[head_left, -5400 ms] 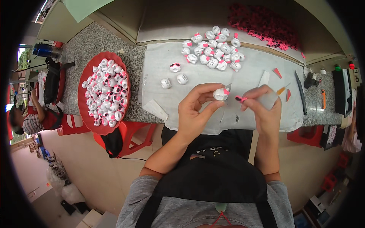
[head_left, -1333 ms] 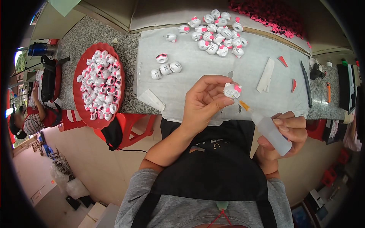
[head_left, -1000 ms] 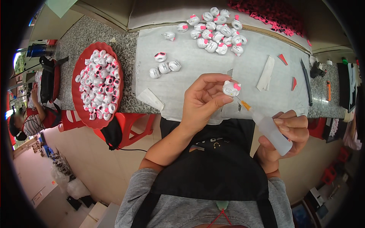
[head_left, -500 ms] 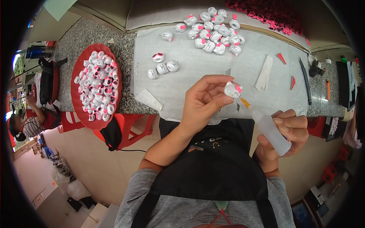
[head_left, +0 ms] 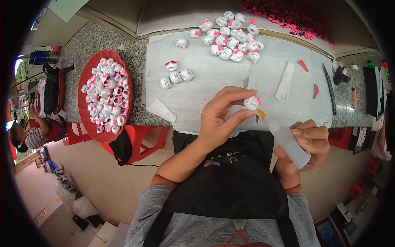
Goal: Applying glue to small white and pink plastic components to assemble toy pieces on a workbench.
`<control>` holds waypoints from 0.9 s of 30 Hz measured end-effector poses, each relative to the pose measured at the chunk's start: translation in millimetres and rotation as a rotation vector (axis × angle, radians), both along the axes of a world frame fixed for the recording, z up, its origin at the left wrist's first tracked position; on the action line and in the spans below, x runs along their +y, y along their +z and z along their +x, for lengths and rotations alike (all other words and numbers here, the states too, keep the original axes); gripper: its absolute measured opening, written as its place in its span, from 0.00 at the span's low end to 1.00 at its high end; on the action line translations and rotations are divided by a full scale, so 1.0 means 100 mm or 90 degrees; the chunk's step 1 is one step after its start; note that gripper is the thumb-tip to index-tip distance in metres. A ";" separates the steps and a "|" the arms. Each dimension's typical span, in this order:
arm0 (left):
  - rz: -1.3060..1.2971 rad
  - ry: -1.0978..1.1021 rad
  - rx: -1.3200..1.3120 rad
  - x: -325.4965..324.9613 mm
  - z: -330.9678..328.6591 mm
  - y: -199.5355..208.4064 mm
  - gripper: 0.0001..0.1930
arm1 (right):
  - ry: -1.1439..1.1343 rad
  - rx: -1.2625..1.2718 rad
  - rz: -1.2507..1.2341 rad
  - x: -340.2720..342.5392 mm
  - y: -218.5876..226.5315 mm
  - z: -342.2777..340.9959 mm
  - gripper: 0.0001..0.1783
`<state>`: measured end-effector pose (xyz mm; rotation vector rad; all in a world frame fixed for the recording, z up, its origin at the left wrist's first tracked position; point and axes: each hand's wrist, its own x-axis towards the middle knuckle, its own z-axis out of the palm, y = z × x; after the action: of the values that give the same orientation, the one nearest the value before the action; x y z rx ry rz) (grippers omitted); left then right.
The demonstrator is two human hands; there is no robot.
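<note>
The little cat head (head_left: 250, 103) in your left hand (head_left: 224, 115) looks like smooth, shiny plastic. The bottle (head_left: 288, 142) in your right hand (head_left: 308, 144) is cloudy plastic (like frosty glass). Beyond your hands lies dull, wrinkly paper (head_left: 214, 80).

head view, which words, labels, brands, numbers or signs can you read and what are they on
No text is legible.
Three small rounded white pieces on the pale paper sheet: dark print, too small to read.
Black apron: small pale marks, too blurred to read.
Translucent plastic bottle: no readable text.
Background: any marks too small.
</note>
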<state>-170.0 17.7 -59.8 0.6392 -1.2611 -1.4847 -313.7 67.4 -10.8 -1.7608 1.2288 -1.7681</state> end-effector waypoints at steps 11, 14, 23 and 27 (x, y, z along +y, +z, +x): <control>-0.007 0.044 -0.023 -0.03 0.00 -0.01 0.16 | -0.016 0.036 0.039 -0.02 0.01 -0.04 0.22; -0.053 0.016 -0.055 -0.06 0.05 -0.03 0.16 | -0.020 0.027 0.046 -0.05 -0.02 -0.04 0.21; 0.067 0.187 0.063 -0.23 0.44 0.02 0.17 | 0.074 -0.119 0.331 -0.73 -0.04 -0.29 0.12; 0.068 0.194 0.073 -0.20 0.47 0.02 0.17 | 0.127 -0.063 0.345 -1.43 -0.12 -0.43 0.13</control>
<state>-122.7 -2.6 -58.1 0.7698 -0.9545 -1.3193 -356.3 -75.3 -23.1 -1.4057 1.2859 -1.2421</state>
